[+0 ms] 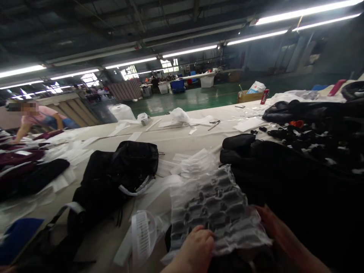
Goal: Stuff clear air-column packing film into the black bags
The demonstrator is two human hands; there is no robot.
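A clear air-cushion sheet point(213, 206) with puffed cells lies in front of me, dark material showing through it. My left hand point(199, 240) has its fingers curled onto the sheet's near edge. At the sheet's right edge is my right hand point(265, 218); its fingers are blurred and partly hidden behind the plastic. To the left, a black backpack point(122, 170) rests on the table with its straps trailing toward me. A white handheld fan-like object with a slatted face point(140, 235) lies between the backpack and the sheet.
Black bags or fabric point(284, 182) are heaped on the right. White packing sheets point(199, 161) lie on the pale table point(182, 142) beyond my hands. A red can point(264, 97) and a cardboard box point(245, 97) stand farther back. Another person point(42, 117) leans over the table at left.
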